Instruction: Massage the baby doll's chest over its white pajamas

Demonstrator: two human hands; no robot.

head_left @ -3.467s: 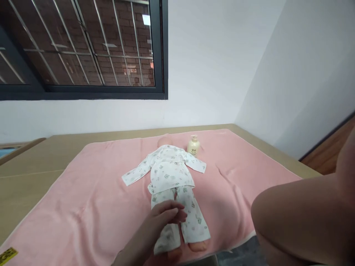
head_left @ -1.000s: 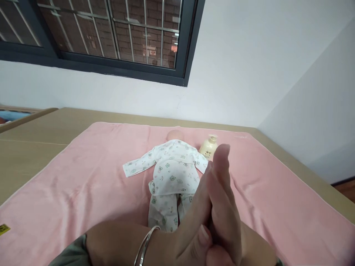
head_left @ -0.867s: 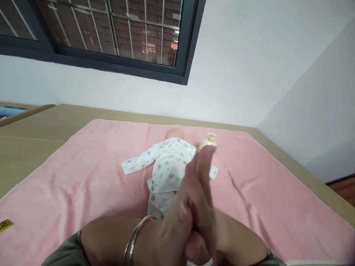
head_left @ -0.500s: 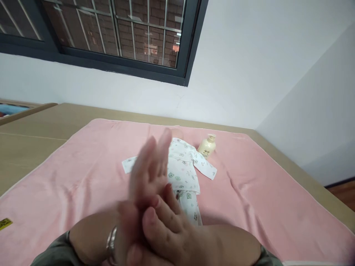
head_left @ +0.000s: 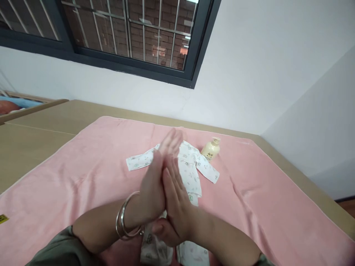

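Observation:
My left hand (head_left: 154,183), with silver bangles (head_left: 124,218) at the wrist, is pressed palm to palm against my right hand (head_left: 179,210). Both have their fingers stretched out, pointing up and away from me, a little blurred. I see nothing held between the palms. Below and behind them lies a set of white printed baby clothes (head_left: 190,179), a long-sleeved top with its sleeves spread and trousers beneath. My hands hide the middle of the top and part of the trousers. A cream pump bottle (head_left: 210,149) lies beside the right-hand sleeve.
A pink blanket (head_left: 100,162) with some creases covers most of the tan surface (head_left: 41,136). White walls (head_left: 249,74) stand behind and to the right. A dark-framed barred window (head_left: 133,33) is above. At the far left is a wooden edge (head_left: 36,111).
My hands have gone from crossed, with the right fingers low over the left palm, to palms together and aligned. The view has shifted slightly, showing more of the left sleeve and the trousers.

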